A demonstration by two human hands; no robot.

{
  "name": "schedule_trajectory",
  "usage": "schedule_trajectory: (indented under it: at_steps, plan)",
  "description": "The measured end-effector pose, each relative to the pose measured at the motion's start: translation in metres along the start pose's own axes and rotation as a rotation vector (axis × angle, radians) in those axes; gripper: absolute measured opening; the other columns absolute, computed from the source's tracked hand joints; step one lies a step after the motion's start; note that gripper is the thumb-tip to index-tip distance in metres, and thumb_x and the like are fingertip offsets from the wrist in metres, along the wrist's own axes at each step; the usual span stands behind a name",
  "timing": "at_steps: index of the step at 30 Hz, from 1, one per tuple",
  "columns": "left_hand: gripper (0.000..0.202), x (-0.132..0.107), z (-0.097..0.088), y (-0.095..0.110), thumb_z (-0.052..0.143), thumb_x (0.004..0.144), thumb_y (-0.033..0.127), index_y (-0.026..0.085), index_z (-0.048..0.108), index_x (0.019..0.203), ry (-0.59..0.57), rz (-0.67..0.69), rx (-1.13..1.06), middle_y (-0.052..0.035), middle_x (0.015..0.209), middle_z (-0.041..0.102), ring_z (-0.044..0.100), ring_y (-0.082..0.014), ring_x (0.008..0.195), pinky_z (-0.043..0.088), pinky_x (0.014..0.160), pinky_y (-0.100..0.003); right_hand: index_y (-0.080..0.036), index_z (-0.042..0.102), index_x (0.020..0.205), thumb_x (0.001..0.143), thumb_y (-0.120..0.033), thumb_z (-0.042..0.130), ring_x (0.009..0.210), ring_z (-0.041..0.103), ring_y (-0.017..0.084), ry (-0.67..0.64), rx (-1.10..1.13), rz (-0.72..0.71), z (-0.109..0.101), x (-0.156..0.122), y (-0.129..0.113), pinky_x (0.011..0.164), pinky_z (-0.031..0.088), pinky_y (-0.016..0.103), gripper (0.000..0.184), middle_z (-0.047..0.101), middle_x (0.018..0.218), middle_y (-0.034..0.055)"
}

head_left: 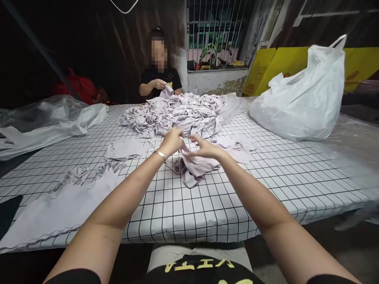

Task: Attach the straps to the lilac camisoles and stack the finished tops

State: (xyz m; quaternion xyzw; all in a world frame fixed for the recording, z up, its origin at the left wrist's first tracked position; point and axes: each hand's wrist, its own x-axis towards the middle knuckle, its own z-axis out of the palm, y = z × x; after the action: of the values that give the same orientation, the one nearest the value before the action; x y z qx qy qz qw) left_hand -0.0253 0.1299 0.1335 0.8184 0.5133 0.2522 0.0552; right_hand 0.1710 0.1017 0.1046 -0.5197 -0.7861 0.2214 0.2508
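My left hand (174, 141), with a bracelet at the wrist, pinches the top of a pale pinkish-grey piece of fabric (195, 167). The fabric hangs from those fingers and its lower part lies crumpled on the table. Just to the right, my right hand (203, 146) has its fingers apart and curved beside the raised fabric; whether it touches the cloth I cannot tell. Beyond both hands rises a large heap of the same crumpled fabric (183, 112). Flat fabric pieces (62, 205) with ruffled edges are spread at the left, and more fabric (237, 146) lies right of my hands.
A grid-patterned cloth covers the table (296, 173). A full white plastic bag (299, 98) stands at the right, before yellow cardboard (260, 71). Clear and white plastic (59, 122) lies at the left. Across the table, a person (160, 79) holds a piece of fabric.
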Motion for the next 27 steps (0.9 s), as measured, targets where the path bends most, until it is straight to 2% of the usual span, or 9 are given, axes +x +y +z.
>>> schedule_trajectory:
  at_steps: [2,5,10,13,17,20,22,24,27]
  plan:
    - [0.025,0.009,-0.008,0.012,0.047,0.074,0.002,0.017,0.064,0.087,0.132,0.065,0.032,-0.0073,0.098,0.058,0.058,-0.0202,0.087,0.044,0.076,-0.030,-0.023,0.051,0.120,0.081,-0.030,0.059,0.088,0.062,0.024,0.266,-0.124,0.122,-0.003,0.019,-0.012,0.075,0.047,0.034,0.041,0.066,0.101,0.0080]
    - [0.026,0.027,-0.034,0.003,0.048,0.072,0.001,0.017,0.062,0.086,0.223,0.057,0.111,-0.0074,0.098,0.056,0.058,-0.0204,0.083,0.044,0.074,-0.030,-0.021,0.055,0.106,0.080,-0.018,0.054,0.084,0.061,0.027,0.536,-0.389,0.292,-0.038,0.040,-0.005,0.074,0.044,0.037,0.027,0.066,0.090,0.0087]
    - [0.019,0.060,-0.082,-0.048,0.059,0.059,0.000,0.016,0.057,0.070,0.135,-0.208,0.043,-0.0026,0.077,0.056,0.058,-0.0200,0.082,0.046,0.075,-0.029,-0.015,0.055,0.094,0.078,-0.021,0.061,0.090,0.060,0.024,0.483,-0.518,0.576,-0.122,0.052,0.031,0.078,0.043,0.035,0.019,0.063,0.091,0.0106]
    - [0.018,0.071,-0.099,-0.057,0.061,0.058,0.001,0.016,0.054,0.065,0.073,-0.324,-0.093,0.0018,0.059,0.049,0.057,-0.0166,0.065,0.047,0.065,-0.028,-0.015,0.055,0.081,0.069,-0.024,0.073,0.083,0.059,0.022,0.431,-0.468,0.633,-0.146,0.055,0.035,0.072,0.045,0.036,0.023,0.060,0.081,0.0085]
    - [0.018,0.066,-0.110,-0.044,0.063,0.060,0.005,0.016,0.055,0.072,-0.064,-0.400,-0.438,0.0032,0.057,0.049,0.058,-0.0138,0.057,0.048,0.060,-0.027,-0.020,0.048,0.071,0.065,-0.014,0.073,0.054,0.049,0.014,0.383,-0.122,0.590,-0.144,0.049,0.024,0.051,0.042,0.030,0.026,0.051,0.060,-0.0002]
    - [0.019,0.051,-0.116,-0.038,0.071,0.061,0.016,0.016,0.057,0.073,-0.284,-0.340,-0.752,-0.0012,0.066,0.056,0.060,-0.0155,0.062,0.048,0.062,-0.029,-0.021,0.044,0.070,0.065,-0.006,0.066,0.045,0.042,0.009,0.350,0.158,0.520,-0.137,0.030,0.020,0.045,0.037,0.025,0.027,0.047,0.056,-0.0038]
    - [0.019,0.036,-0.117,-0.037,0.073,0.062,0.022,0.016,0.056,0.071,-0.379,-0.267,-0.812,-0.0027,0.068,0.056,0.059,-0.0161,0.064,0.047,0.062,-0.029,-0.021,0.042,0.071,0.062,-0.003,0.063,0.044,0.042,0.009,0.343,0.252,0.491,-0.133,0.012,0.021,0.045,0.036,0.024,0.028,0.047,0.056,-0.0047]
    - [0.017,0.017,-0.112,-0.037,0.069,0.063,0.021,0.017,0.053,0.066,-0.303,-0.231,-0.696,-0.0014,0.064,0.053,0.057,-0.0160,0.064,0.045,0.062,-0.029,-0.021,0.042,0.071,0.061,-0.003,0.060,0.046,0.043,0.010,0.363,0.265,0.469,-0.127,-0.009,0.023,0.046,0.036,0.024,0.028,0.046,0.056,-0.0051]
    - [0.011,-0.029,-0.086,-0.033,0.061,0.062,0.015,0.018,0.051,0.060,0.002,-0.257,-0.229,-0.0003,0.056,0.047,0.056,-0.0187,0.066,0.040,0.062,-0.028,-0.021,0.045,0.071,0.062,-0.006,0.058,0.051,0.044,0.012,0.435,0.096,0.403,-0.102,-0.051,0.024,0.049,0.034,0.025,0.023,0.046,0.058,-0.0039]
